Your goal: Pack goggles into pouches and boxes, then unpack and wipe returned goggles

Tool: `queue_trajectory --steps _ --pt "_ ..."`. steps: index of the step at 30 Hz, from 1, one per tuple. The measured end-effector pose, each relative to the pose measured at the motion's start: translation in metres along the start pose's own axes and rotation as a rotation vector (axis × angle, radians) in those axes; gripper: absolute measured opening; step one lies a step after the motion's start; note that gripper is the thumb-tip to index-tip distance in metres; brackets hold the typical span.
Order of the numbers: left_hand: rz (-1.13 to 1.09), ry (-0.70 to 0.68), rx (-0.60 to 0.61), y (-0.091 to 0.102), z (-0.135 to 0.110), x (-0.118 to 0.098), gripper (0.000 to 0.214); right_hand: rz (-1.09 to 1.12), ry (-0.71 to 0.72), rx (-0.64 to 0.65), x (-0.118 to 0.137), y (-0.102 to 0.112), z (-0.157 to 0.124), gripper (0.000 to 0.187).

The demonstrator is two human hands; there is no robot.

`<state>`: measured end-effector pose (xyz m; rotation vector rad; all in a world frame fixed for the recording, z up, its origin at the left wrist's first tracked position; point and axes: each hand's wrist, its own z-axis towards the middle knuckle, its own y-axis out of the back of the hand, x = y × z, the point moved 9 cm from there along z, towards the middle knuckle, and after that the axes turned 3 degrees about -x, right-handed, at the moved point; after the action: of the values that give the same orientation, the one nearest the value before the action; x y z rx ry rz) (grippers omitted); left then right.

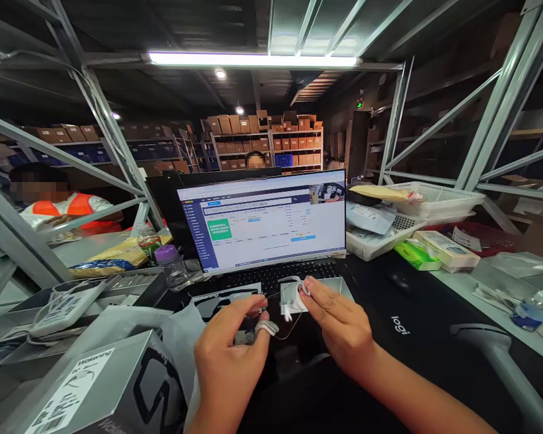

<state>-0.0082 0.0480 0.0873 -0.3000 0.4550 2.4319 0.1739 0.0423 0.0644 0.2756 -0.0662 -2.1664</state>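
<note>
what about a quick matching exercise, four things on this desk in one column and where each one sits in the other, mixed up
Things:
1. laptop
2. white baskets
3. purple-capped bottle
4. grey box with a label

Places:
A. near left corner of the view, beside the left hand
B. straight ahead, behind both hands
C. just left of the screen
D. right of the screen, stacked

Pairs: 1-B, 2-D, 3-C, 4-A

The right hand pinches a small white packet over the laptop's palm rest.

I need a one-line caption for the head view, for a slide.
Two hands, left and right, hold a thin cable and a small white pack before an open laptop on a cluttered desk.
</note>
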Motion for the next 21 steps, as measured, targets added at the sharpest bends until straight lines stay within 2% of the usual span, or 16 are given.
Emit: queue_trajectory --steps 6,7,9,12,15,18,21 --pt "-0.033 -0.121 0.032 -0.016 -0.011 -0.009 0.027 -0.003 0.167 0.089 0.057 -0.007 0.007 0.029" --pt "-0.037 -0.113 0.034 -0.018 -0.013 -0.008 0.027 0.017 0.163 0.094 0.057 -0.007 0.008 0.028" --pt "-0.046 -0.05 0.047 -0.024 -0.015 -0.002 0.026 0.067 0.091 0.084 0.039 -0.007 0.009 0.029" --pt "-0.087 0.087 0.08 -0.033 -0.013 0.01 0.024 0.049 -0.094 0.049 -0.011 -0.005 0.005 0.038" --pt "-0.146 0.199 0.073 -0.033 -0.009 0.018 0.022 0.043 -0.337 0.006 -0.061 0.004 -0.001 0.044" --pt "-0.197 0.27 0.035 -0.026 -0.005 0.023 0.022 0.167 -0.674 -0.098 -0.098 0.026 -0.009 0.032" --pt "-0.216 0.301 -0.014 -0.017 -0.003 0.025 0.024 0.402 -1.042 -0.143 -0.115 0.035 -0.027 0.022"
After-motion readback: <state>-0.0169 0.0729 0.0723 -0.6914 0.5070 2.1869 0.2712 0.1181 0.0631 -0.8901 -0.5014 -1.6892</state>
